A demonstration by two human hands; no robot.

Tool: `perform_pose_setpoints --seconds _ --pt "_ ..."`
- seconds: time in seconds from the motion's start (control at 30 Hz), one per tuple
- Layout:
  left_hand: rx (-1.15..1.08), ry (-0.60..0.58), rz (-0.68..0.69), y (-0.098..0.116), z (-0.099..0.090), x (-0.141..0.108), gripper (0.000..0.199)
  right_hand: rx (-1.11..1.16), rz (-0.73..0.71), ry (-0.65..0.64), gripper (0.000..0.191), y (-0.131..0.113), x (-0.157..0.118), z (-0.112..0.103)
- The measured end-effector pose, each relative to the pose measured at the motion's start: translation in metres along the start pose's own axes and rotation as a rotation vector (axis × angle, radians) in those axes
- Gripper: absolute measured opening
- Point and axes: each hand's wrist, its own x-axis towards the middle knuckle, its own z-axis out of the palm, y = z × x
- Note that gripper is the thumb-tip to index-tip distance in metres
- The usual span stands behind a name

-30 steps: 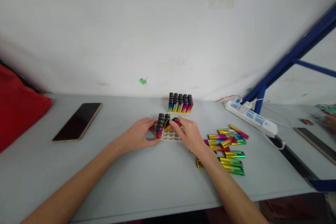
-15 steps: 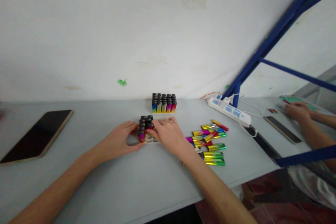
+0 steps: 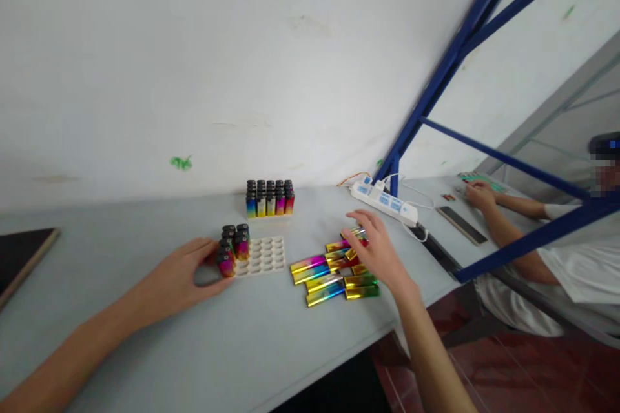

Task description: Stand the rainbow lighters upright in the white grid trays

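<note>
A white tray [image 3: 268,255] with rows of round-edged slots lies on the table, and several lighters [image 3: 235,246] with black tops and shiny coloured bodies stand upright at its left end. Around that end curls my left hand [image 3: 186,271], its thumb by the near corner and its fingers beside the lighters, holding the tray. My right hand [image 3: 380,251] is over the right part of a pile of loose lighters [image 3: 324,277] lying flat. Its thumb and fingers are apart, with nothing seen held between them; some lighters are hidden beneath it.
Behind the tray stands a full block of upright lighters [image 3: 270,200] near the wall. A white power strip [image 3: 385,202] with cables lies at the right by a blue metal frame [image 3: 426,100]. A dark flat device [image 3: 24,251] is at left. Beyond the frame, another person [image 3: 513,239] works.
My right hand has left the tray and moved right to the loose lighters. My left hand stays by the tray's left end. The view has turned right.
</note>
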Motion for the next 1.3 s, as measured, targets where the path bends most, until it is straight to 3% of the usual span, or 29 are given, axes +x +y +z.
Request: perform_pose_setpoints --seconds 0.1,0.23,0.5,0.67,0.83,1.3 --pt "0.021 -0.043 -0.013 -0.001 0.001 0.000 0.039 -0.176 0.027 -0.138 0.059 0.022 -0.040 -0.014" --pt "0.011 -0.039 -0.016 -0.003 0.001 0.001 0.041 -0.277 0.017 -0.299 0.066 0.023 -0.062 0.002" --pt "0.024 -0.039 0.007 0.001 0.000 -0.001 0.035 -0.243 -0.076 -0.289 0.061 0.014 -0.014 0.041" --pt "0.032 -0.034 -0.004 0.002 -0.001 -0.003 0.033 -0.199 -0.107 -0.225 0.055 0.016 -0.003 0.053" --pt "0.052 -0.082 0.002 0.002 -0.002 -0.003 0.040 -0.213 -0.086 -0.236 0.054 0.016 -0.009 0.054" --pt "0.060 -0.083 -0.028 -0.001 0.000 -0.001 0.047 -0.289 0.045 -0.311 0.079 -0.010 -0.016 0.046"
